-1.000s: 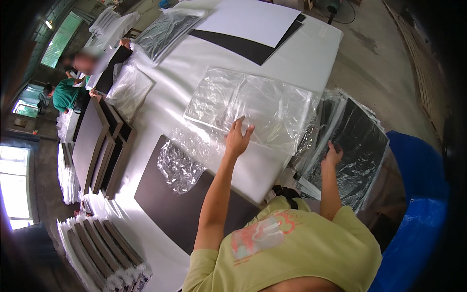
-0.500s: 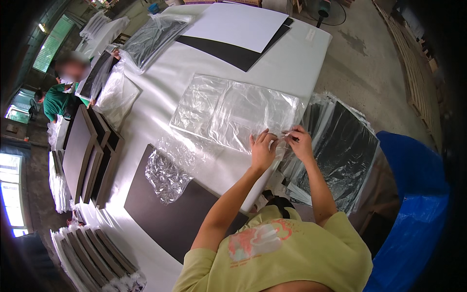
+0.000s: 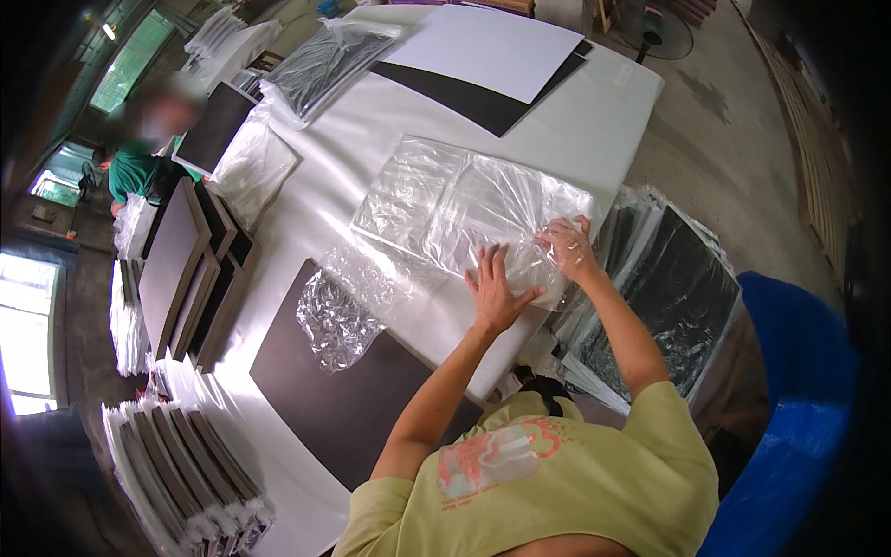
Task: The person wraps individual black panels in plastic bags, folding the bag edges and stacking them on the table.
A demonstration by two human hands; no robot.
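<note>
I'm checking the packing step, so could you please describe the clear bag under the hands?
The bag is thin, clear, wrinkled plastic, glossy with glare, lying flat on the white table near its edge. The left hand presses flat on its near side; the right hand grips its near right corner. It looks empty.

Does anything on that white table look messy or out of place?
One thing: a crumpled wad of clear plastic lies bunched on the corner of the dark panel, unlike the flat clear bag that the left hand presses down and the right hand grips at its edge. Nothing looks spilled or broken.
</note>
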